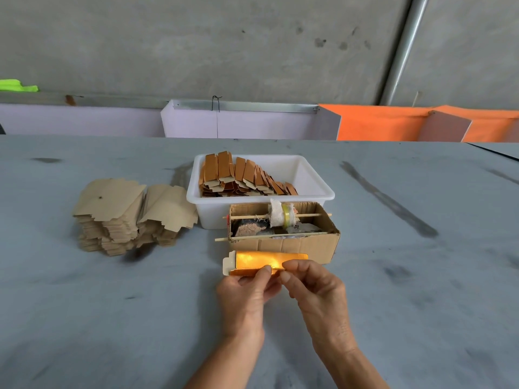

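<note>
The left hand (247,290) and right hand (314,287) pinch the gold carton (258,261) between their fingers. Uneven pressure could crease it crooked left of the fingers

The left hand (247,294) and right hand (316,290) cover the near edge of the gold carton (252,260).

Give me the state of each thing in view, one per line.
gold carton: folded, left end flap open, held in both grips
left grip: pinches gold carton
right grip: pinches gold carton
white tub: open, part-filled with folded cartons
flat blanks: unfolded, stacked
cardboard box: open top, tape roll on stick across it
</note>
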A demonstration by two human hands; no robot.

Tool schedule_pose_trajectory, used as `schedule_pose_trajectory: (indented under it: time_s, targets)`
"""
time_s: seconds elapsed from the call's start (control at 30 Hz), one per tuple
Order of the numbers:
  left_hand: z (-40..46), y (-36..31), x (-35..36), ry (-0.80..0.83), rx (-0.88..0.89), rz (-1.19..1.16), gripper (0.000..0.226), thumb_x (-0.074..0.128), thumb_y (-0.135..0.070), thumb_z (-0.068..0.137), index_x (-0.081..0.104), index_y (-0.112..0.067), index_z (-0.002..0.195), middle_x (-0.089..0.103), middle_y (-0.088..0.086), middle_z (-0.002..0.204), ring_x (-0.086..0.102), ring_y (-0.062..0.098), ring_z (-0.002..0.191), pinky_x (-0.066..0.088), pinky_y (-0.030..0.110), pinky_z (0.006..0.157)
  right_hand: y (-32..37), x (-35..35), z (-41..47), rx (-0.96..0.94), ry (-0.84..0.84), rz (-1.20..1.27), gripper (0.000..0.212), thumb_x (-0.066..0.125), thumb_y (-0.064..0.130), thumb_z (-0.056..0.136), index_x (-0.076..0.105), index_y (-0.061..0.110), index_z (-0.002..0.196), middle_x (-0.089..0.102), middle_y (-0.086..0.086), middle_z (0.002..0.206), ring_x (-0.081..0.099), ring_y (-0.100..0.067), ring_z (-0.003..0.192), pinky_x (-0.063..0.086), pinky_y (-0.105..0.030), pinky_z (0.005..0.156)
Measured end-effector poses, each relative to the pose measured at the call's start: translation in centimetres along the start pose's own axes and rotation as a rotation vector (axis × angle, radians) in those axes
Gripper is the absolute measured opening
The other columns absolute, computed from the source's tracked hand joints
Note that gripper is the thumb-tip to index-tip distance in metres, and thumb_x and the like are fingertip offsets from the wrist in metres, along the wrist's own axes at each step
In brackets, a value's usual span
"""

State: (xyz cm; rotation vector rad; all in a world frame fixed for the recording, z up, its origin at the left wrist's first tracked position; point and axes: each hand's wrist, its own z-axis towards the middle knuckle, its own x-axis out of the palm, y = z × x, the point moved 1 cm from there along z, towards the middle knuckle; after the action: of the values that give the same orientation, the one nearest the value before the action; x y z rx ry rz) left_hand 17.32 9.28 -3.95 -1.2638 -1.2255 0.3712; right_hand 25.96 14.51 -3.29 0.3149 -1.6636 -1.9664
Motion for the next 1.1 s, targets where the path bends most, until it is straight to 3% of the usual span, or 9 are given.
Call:
schedule_pose_trajectory:
  time_s: [0.27, 0.77, 1.1]
  targets:
    - [-0.28, 0.11, -0.39, -0.017, -0.021, -0.016, 0.009, 0.059, 0.013, 0.082, 0.064, 0.010, 0.089, 0.068, 0.028, 0.086, 0.066, 0.041, 0.079, 0.059, 0.033, 0.058, -0.33, 0.68, -0.54, 0.021, 0.035, -0.031, 0.019, 0.068, -0.005, 0.079, 0.073, 0.013, 0.083, 0.067, 0.001, 0.062, 0.055, -0.003, 0.058, 0.045, -0.015, 0.060]
    - [-0.57, -0.21, -0.46, -0.040, -0.018, 0.006, 0.011, 0.062, 0.012, 0.080, 0.064, 0.002, 0.078, 0.068, 0.016, 0.072, 0.066, 0.026, 0.063, 0.056, 0.026, 0.052, 0.02, 0.76, -0.58, 0.064, 0.075, -0.102, 0.026, 0.066, -0.007, 0.081, 0.073, 0.018, 0.086, 0.065, 0.005, 0.057, 0.056, 0.001, 0.054, 0.045, -0.010, 0.056]
    - [-0.53, -0.16, -0.41, -0.035, -0.044, 0.013, 0.014, 0.060, 0.011, 0.081, 0.064, -0.001, 0.076, 0.068, 0.014, 0.072, 0.065, 0.026, 0.064, 0.057, 0.027, 0.054, -0.57, 0.51, -0.15, 0.121, 0.086, -0.146, 0.024, 0.069, -0.003, 0.080, 0.073, 0.018, 0.090, 0.065, 0.001, 0.058, 0.055, -0.002, 0.056, 0.044, -0.012, 0.055]
